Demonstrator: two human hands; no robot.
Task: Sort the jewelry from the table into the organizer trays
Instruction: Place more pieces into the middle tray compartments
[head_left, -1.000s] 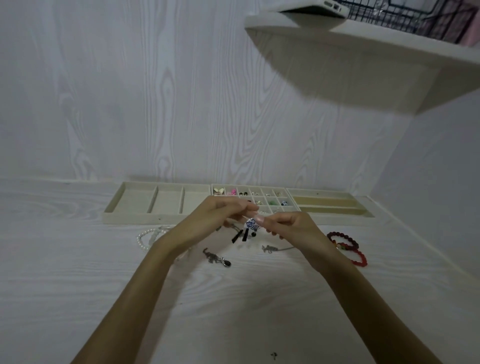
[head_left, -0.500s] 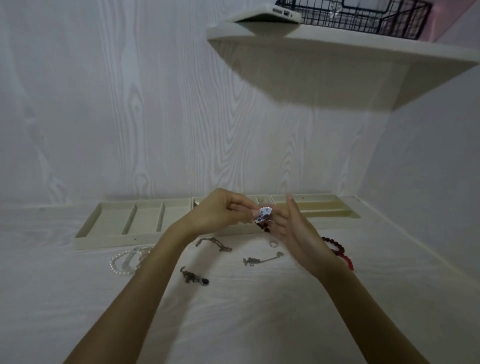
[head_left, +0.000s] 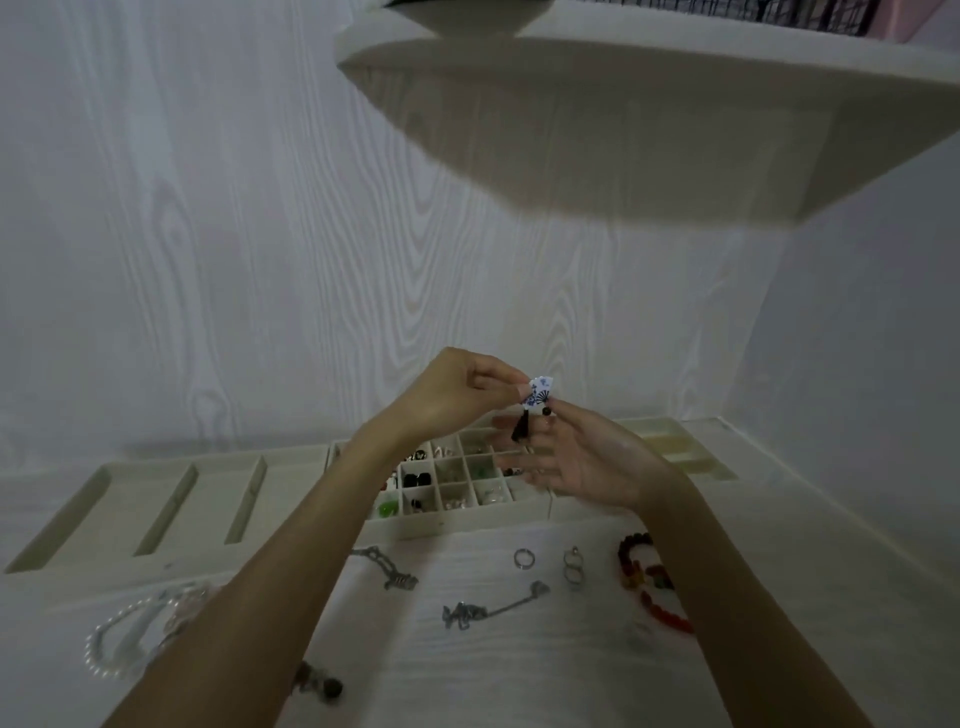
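— White wood wall, white counter (head_left: 519, 675). What are the hands doing?

— The left hand (head_left: 452, 395) pinches a little fan earring (head_left: 540, 397), white and blue with a black tassel, up above the tray of small boxes (head_left: 457, 525). The right hand (head_left: 587, 462) is spread under it, fingertips touching.

— How to do it well?

— I'd hold the fan part, keep the tassel hanging straight, and lower it into one box. Rings (head_left: 524, 558) and red beads (head_left: 649, 582) wait on the counter.

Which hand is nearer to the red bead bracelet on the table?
The right. The right hand is raised above the small-compartment tray, its wrist passing over the red bead bracelet. The left hand is higher and further left, pinching the fan earring.
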